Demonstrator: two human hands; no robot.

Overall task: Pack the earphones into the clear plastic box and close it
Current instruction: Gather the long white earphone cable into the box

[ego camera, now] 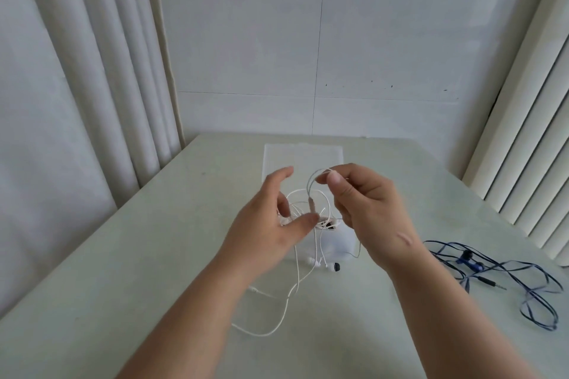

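Observation:
White wired earphones [309, 203] hang in loops between my two hands above the table. My right hand [366, 209] pinches the top of a cable loop between thumb and forefinger. My left hand [268, 224] holds the bundled cable at its thumb and fingertips, fingers partly spread. The two earbuds [326, 264] dangle down to the table, and the plug end [254, 289] trails on the surface with a long loop of cable. Under the hands stands the clear plastic box [335, 243], partly hidden by them; whether its lid is up I cannot tell.
A dark blue wired earphone set [498, 274] lies tangled on the pale green table [123, 271] at the right. A white cloth or sheet [303, 154] lies at the far middle. Curtains hang left and blinds right, a tiled wall behind.

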